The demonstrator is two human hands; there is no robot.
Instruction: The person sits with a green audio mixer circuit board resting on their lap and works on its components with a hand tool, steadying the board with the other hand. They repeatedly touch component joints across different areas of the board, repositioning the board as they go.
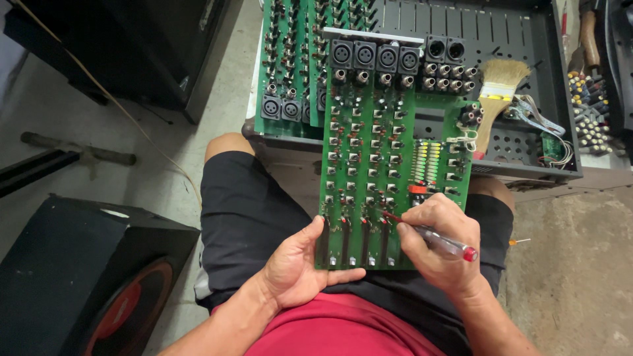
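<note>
1. Head view: the green circuit board [389, 165] rests on the person's lap, its far end against an open metal case [527, 99].
2. The left hand [297, 264] cups the board's near corner; the right hand [438, 240] grips a red-capped screwdriver [435, 238], tip at the sliders.
3. The step looks like probing; next calls for a steady tip.

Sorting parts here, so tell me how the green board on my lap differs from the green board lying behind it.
The lap board is wider, held by the left hand and probed with a screwdriver by the right hand. The rear board is narrower and untouched. Both are green and carry black sockets.
</note>
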